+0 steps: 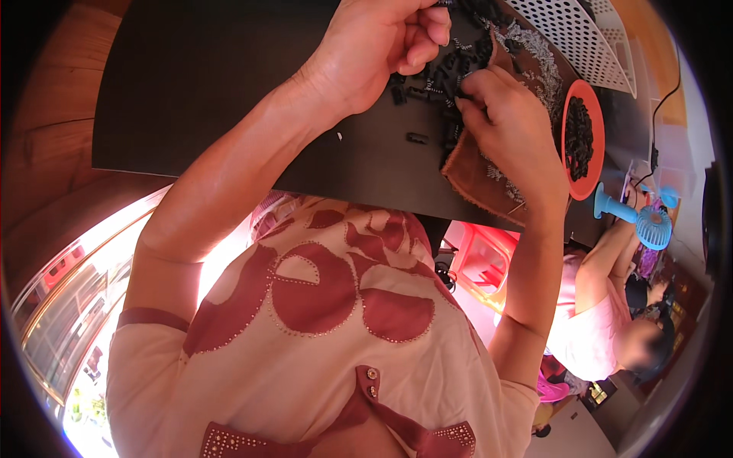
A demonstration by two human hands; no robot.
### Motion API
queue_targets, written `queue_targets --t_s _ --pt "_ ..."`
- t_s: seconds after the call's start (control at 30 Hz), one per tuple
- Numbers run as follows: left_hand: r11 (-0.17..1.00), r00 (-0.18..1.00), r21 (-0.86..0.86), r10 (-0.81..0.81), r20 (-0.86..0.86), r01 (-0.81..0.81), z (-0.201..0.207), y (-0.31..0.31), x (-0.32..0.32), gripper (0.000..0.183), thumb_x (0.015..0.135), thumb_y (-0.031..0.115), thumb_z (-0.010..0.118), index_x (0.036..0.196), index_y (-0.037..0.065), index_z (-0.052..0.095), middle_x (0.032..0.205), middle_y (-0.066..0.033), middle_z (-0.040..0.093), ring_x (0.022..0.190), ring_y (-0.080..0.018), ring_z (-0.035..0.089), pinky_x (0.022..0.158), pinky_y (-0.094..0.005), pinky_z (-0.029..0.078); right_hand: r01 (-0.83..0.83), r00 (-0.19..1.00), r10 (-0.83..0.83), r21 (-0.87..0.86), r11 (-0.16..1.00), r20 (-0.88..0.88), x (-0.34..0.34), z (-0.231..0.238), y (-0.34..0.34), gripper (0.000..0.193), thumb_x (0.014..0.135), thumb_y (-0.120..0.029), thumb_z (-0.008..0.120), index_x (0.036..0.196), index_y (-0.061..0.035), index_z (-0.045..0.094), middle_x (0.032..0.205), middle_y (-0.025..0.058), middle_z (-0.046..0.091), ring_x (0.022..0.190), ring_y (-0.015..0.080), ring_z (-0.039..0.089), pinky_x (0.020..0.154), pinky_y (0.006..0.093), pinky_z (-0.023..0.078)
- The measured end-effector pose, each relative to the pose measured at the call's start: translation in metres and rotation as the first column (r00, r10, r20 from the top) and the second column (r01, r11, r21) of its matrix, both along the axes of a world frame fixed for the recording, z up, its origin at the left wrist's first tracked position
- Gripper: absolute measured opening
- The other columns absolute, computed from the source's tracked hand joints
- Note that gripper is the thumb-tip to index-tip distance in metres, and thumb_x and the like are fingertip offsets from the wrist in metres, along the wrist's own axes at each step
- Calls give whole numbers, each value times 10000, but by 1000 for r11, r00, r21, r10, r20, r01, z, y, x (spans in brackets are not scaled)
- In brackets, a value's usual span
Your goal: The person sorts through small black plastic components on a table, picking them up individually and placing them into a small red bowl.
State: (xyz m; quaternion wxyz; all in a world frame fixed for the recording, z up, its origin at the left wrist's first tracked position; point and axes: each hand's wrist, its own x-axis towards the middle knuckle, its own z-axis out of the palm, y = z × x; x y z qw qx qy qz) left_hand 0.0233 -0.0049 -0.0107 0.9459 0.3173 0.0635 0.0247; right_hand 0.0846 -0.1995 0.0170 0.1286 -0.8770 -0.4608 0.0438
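My left hand is raised over the dark table near the upper edge, its fingers curled closed. A small black plastic piece shows at its fingertips, partly cut off by the picture's edge. My right hand reaches into a scatter of small black plastic pieces, thumb and forefinger pinched together. What they pinch, if anything, is hidden. Small metal springs lie heaped beyond that hand, on and around a brown cloth. One black piece lies apart, closer to me.
An orange-red bowl of black pieces stands right of my right hand. Behind it is a white perforated basket. A small blue fan and another person are at the right. The dark table extends left.
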Motion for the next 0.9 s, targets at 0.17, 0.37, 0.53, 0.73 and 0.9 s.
queue_targets --t_s 0.17,0.37,0.53,0.73,0.9 --pt "1000 1000 -11 -6 -18 6 -1 2 -2 192 1002 220 539 878 74 551 771 -43 605 522 -111 476 460 -234 320 -6 1000 6 -27 1000 13 1 4 -1 127 844 -114 623 925 -19 598 905 148 622 827 367 621 698 450 487" --pt "999 1000 -18 -28 5 28 -3 0 -1 186 1002 223 541 882 82 558 776 -38 611 520 -109 475 462 -231 316 -14 999 20 169 985 -33 28 3 -5 85 854 -85 613 914 -26 619 864 146 605 797 360 610 682 426 471" --pt "1000 999 -5 -9 -42 9 -1 2 -1 193 1002 227 539 878 80 559 762 -39 609 520 -111 476 457 -231 314 -47 996 33 192 980 78 38 -3 10 86 870 -101 599 932 -46 619 903 115 605 835 346 610 694 424 479" --pt "1000 997 16 -6 -71 7 0 3 -1 189 1001 227 537 882 80 549 749 -40 606 519 -113 477 454 -229 314 -80 992 71 81 993 106 46 0 23 100 876 -73 621 963 -24 625 867 113 582 793 309 603 695 374 467" --pt "1000 999 -3 -6 -54 5 1 6 -2 191 1003 223 533 873 83 541 753 -43 606 519 -115 478 454 -230 317 -84 988 70 97 992 139 54 -3 16 102 873 -93 613 958 -40 629 887 111 591 822 325 608 703 402 475"
